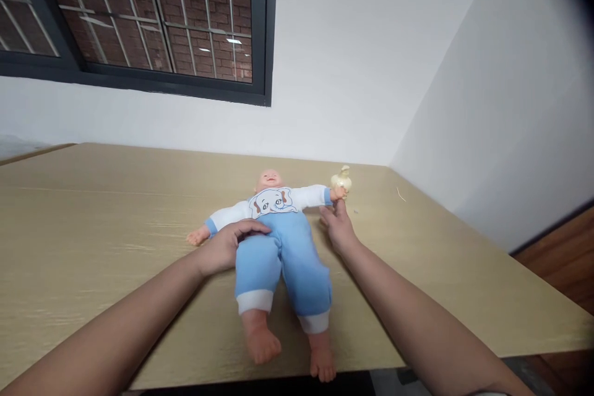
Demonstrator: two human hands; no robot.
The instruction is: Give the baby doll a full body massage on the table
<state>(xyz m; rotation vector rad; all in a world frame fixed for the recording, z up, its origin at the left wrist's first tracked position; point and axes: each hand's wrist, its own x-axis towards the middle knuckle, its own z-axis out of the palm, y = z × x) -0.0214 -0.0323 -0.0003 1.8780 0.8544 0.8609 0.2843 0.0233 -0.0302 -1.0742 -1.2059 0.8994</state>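
A baby doll lies on its back on the table, feet toward me. It wears light blue trousers and a white top with an elephant face. My left hand is closed around the doll's hip, fingers over the front of the trousers. Beside the doll's outstretched arm is my right hand, thumb and forefinger apart, fingertips at the doll's small hand. Just behind that small hand stands a shiny cream-coloured object, rounded with a narrow top; its kind is unclear.
The wooden table reaches back to a white wall. A barred window is at upper left. Another wall borders the right side. A thin pale strand lies at the table's right. The near edge passes under the doll's feet.
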